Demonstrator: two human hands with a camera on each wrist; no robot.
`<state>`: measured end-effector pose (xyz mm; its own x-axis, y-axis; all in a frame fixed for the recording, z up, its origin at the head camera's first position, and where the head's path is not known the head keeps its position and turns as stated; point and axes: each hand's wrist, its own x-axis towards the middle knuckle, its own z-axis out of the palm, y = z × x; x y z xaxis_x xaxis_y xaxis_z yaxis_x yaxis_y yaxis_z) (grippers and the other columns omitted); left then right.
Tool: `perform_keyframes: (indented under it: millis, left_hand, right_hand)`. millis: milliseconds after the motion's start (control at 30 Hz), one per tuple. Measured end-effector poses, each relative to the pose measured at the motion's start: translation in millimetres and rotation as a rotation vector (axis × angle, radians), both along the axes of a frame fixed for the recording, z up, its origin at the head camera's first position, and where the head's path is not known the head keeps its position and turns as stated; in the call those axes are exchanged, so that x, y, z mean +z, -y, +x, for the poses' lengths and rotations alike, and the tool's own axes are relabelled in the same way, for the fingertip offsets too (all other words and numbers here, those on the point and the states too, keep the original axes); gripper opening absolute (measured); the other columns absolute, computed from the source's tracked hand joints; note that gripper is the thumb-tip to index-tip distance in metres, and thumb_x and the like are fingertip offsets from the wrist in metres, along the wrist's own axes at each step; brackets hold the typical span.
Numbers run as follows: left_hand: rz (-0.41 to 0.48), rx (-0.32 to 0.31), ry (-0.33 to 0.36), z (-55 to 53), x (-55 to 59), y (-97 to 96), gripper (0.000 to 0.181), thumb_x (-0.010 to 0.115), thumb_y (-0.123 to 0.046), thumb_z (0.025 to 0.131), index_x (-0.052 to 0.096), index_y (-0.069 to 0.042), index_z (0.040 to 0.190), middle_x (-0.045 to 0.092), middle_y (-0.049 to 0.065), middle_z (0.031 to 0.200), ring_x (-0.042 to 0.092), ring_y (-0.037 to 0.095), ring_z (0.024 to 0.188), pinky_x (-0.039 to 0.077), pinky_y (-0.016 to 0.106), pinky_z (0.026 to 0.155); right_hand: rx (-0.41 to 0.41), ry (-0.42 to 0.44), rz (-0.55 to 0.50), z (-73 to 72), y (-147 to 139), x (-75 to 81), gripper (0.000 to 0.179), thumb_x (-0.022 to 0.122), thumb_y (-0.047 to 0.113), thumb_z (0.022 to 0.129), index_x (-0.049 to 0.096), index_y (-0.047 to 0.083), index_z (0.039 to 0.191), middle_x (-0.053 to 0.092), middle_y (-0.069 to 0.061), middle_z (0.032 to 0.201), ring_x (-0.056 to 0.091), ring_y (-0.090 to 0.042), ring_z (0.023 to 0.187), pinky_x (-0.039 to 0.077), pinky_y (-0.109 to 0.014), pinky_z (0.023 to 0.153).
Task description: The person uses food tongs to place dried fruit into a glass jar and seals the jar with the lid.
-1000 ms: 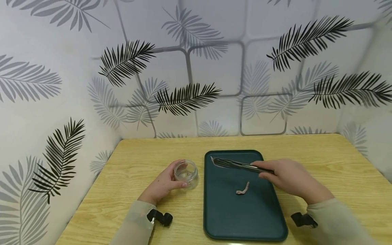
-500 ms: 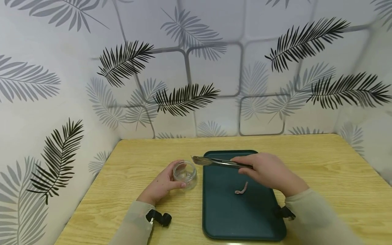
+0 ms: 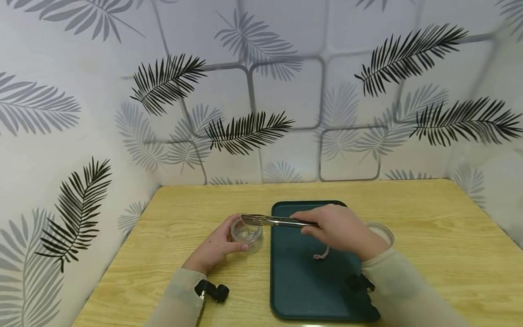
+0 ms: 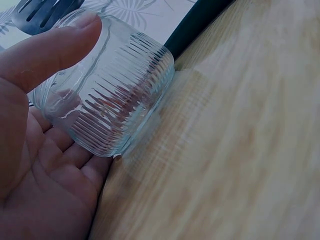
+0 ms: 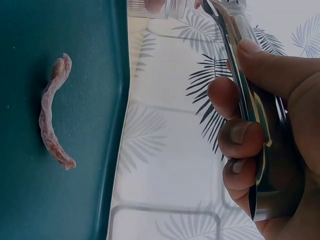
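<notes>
Tongs Over the Jar

The left hand holds a clear glass jar. Its thumb is on one side and its fingers curl round the other. The jar stands on the wood table, with ribbed lines down its glass. Something reddish shows through the glass, but I cannot tell if it is all inside.

The right hand has its thumb and fingers clamped on shiny metal tongs. The tongs lie almost flat in the air, over the tray's left edge, and their slotted end is above the jar's open top. I cannot tell if the tips pinch anything.

A bent, reddish strip that looks like dried meat lies on the dark green tray, well in from its rim. In the head view, the right hand hides one end of it.

A thin gap of wood shows between the jar and the tray. More wood shows between the tray's far edge and the leafy wall. A round, clear-rimmed thing sits just past the tray's right edge, partly behind the right wrist.
</notes>
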<state>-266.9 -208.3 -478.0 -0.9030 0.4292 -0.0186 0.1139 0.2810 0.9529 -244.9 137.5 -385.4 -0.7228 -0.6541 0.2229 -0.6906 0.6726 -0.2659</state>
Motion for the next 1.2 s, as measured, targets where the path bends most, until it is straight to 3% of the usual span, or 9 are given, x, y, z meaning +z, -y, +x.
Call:
perform_keyframes:
  millis: [200,433,633,933,1200]
  left_hand:
    - [0.017,-0.017,-0.001,-2.1,-1.7,0.8,0.089,0.082,-0.014,0.086,0.029,-0.021,0.158,0.047,0.007,0.147,0.050,0.025,0.129,0.037,0.041,0.107]
    - [0.051,-0.036,0.013,-3.8,-1.5,0.9,0.091,0.080,-0.011,0.087,0.026,-0.017,0.160,0.044,0.009,0.150,0.050,0.027,0.130,0.039,0.038,0.106]
    - [0.040,-0.033,0.023,-4.1,-1.9,0.3,0.093,0.079,-0.013,0.088,0.022,-0.015,0.161,0.044,0.013,0.150,0.052,0.028,0.129,0.042,0.035,0.103]
    - [0.069,-0.084,-0.027,-4.5,-3.5,0.9,0.083,0.078,-0.010,0.090,0.029,-0.014,0.157,0.037,0.012,0.158,0.044,0.030,0.137,0.040,0.025,0.102]
    - [0.055,-0.074,-0.024,-4.4,-2.5,1.7,0.083,0.079,-0.013,0.089,0.031,-0.018,0.156,0.037,0.010,0.159,0.036,0.025,0.144,0.034,0.040,0.111]
  right_hand:
    - [0.004,-0.010,-0.017,1.0,3,0.6,0.042,0.070,0.030,0.096,0.066,0.023,0.138,0.070,0.016,0.090,0.044,0.003,0.055,0.039,-0.026,0.054]
    - [0.007,0.007,-0.002,1.2,5,2.7,0.044,0.068,0.033,0.097,0.064,0.023,0.140,0.072,0.014,0.096,0.048,0.005,0.060,0.042,-0.027,0.058]
    - [0.001,0.029,0.014,1.3,6,2.6,0.047,0.068,0.036,0.097,0.061,0.023,0.142,0.068,0.021,0.088,0.051,0.006,0.062,0.044,-0.027,0.059]
    - [-0.029,0.059,0.022,3.1,-3,-1.5,0.050,0.068,0.037,0.097,0.059,0.024,0.144,0.056,0.024,0.076,0.045,0.002,0.054,0.040,-0.027,0.053]
    - [-0.078,0.085,0.037,7.6,-25,-5.1,0.052,0.069,0.038,0.097,0.057,0.023,0.146,0.053,0.021,0.077,0.043,-0.001,0.055,0.038,-0.028,0.055]
